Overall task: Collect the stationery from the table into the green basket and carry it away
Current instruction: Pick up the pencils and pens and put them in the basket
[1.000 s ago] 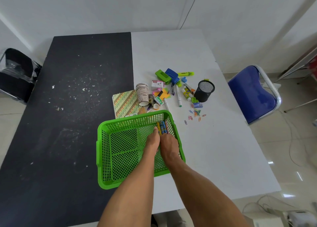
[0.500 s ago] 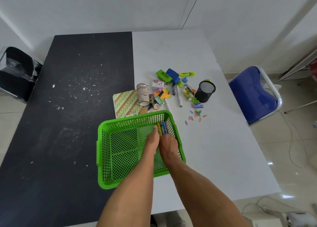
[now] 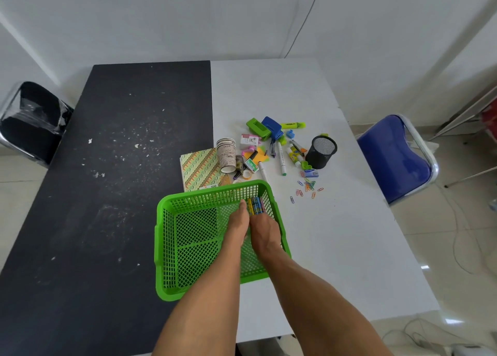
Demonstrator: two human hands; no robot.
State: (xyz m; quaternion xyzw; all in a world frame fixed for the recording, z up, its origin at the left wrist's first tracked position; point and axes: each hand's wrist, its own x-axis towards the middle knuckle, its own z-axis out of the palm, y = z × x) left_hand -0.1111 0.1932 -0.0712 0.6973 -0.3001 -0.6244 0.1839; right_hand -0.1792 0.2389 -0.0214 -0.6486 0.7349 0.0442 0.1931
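The green basket point(image 3: 166, 237) sits at the seam of the black and white table halves. Both my hands reach into its far right corner. My left hand point(image 3: 238, 224) and my right hand point(image 3: 265, 230) press side by side on a bundle of colourful pencils point(image 3: 255, 205) that lies in the basket. Beyond the basket lies a patterned notebook point(image 3: 200, 168), a stack of paper cups point(image 3: 226, 154), a white marker point(image 3: 281, 159), a black mesh pen holder point(image 3: 320, 151), green and blue hole punches point(image 3: 262, 126), a highlighter point(image 3: 292, 125) and loose paper clips point(image 3: 306, 187).
A blue chair point(image 3: 395, 156) stands at the table's right edge and a black chair point(image 3: 32, 121) at the left. The black table half point(image 3: 107, 167) carries white specks. The white wall runs behind the table.
Both hands and the pencil bundle stay in the same corner of the basket. The camera tilted slightly, shifting the scene a little.
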